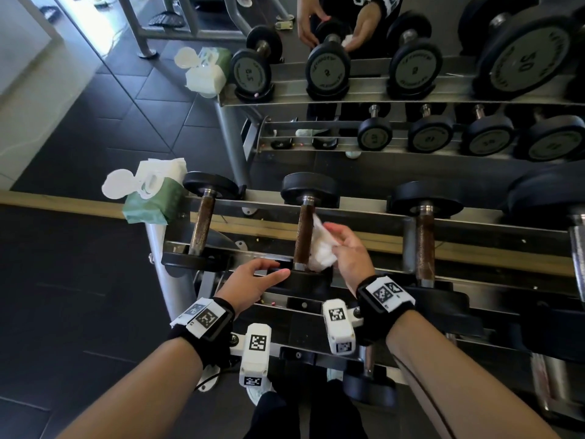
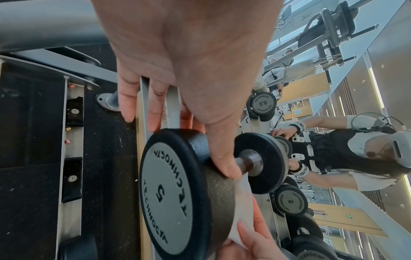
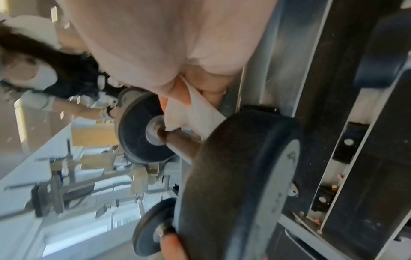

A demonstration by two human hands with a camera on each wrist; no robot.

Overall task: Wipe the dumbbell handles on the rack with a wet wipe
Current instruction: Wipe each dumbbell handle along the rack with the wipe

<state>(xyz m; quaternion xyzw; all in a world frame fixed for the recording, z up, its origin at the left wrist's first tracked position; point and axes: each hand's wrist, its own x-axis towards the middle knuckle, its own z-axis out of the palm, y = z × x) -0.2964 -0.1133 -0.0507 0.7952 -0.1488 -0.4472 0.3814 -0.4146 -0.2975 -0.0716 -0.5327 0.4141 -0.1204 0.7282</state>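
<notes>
Counted along the rack (image 1: 395, 221), starting from the green wipe pack (image 1: 153, 198) at its left end: one wipe pack, lid flipped open. Right of it on the top tier lie three dumbbells with rusty brown handles, the first (image 1: 202, 223), second (image 1: 304, 236) and third (image 1: 424, 245), and a fourth, larger dumbbell (image 1: 566, 217) cut off by the frame edge. One crumpled white wet wipe (image 1: 321, 248) sits at the second handle. Two hands: left (image 1: 250, 282), right (image 1: 349, 251).

dumbbell end cap (image 2: 171, 195) – mirrored "technogym" and "5".
</notes>
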